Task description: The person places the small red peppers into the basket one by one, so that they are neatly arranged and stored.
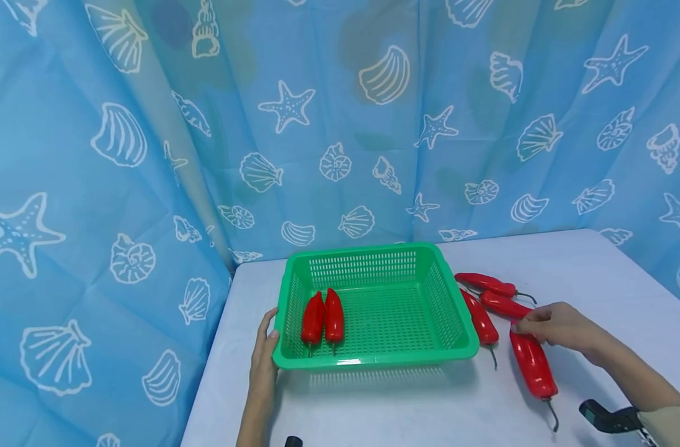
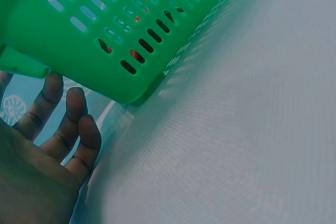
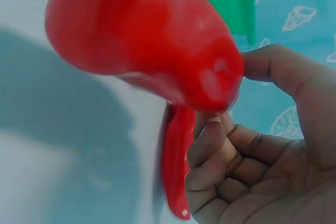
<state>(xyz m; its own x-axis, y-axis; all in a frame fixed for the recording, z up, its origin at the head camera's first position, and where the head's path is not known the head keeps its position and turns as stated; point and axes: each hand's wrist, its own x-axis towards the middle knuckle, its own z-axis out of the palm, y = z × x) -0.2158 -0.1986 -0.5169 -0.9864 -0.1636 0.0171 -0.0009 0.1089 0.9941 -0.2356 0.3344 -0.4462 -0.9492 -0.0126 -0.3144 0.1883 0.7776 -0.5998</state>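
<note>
In the head view, my right hand [image 1: 558, 324] pinches the tip of a long red chili pepper [image 1: 532, 366] between thumb and fingers. Its stem end points down toward the front. Close up in the right wrist view, that glossy chili pepper [image 3: 152, 35] has its tip at the right hand [image 3: 262, 156]. My left hand [image 1: 263, 357] rests against the left side of a green plastic basket [image 1: 373, 361]. Below the basket rim [image 2: 23, 64], the left hand [image 2: 47, 145] has loosely bent fingers. Two red chili peppers [image 1: 313, 320] lie side by side inside the basket, at its left.
Three more red chili peppers [image 1: 482, 320] lie together on the white tablecloth [image 1: 384, 416], right of the basket. A blue shell-patterned curtain [image 1: 340, 130] hangs behind and left of the table. A black device [image 1: 608, 417] sits at the right wrist.
</note>
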